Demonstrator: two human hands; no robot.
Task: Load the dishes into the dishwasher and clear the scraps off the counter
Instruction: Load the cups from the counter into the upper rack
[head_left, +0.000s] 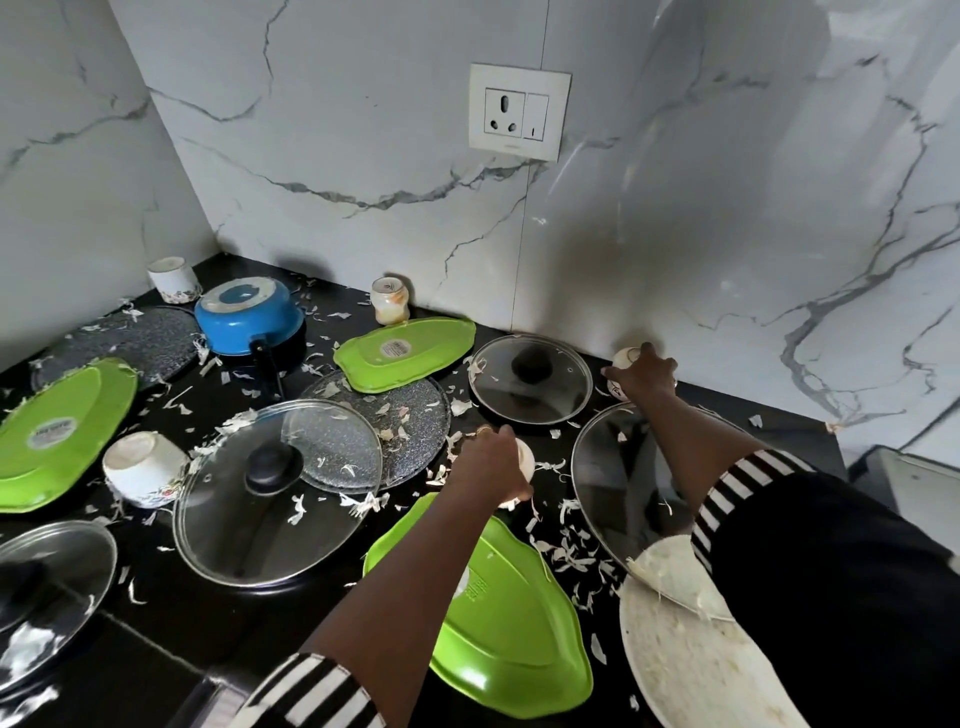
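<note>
Entry: two white cups on the counter (218, 623).
- The left hand (493, 462) is gripping the near cup (525, 460), directly under its palm.
- The right hand (647, 371) is reaching further out and closing round the far cup (626, 357) beneath its fingers, against the wall.

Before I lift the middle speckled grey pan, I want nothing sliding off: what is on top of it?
A green tray overlaps the pan's far edge, a glass lid covers its left part, white scraps lie on it. Anything beneath is hidden.
</note>
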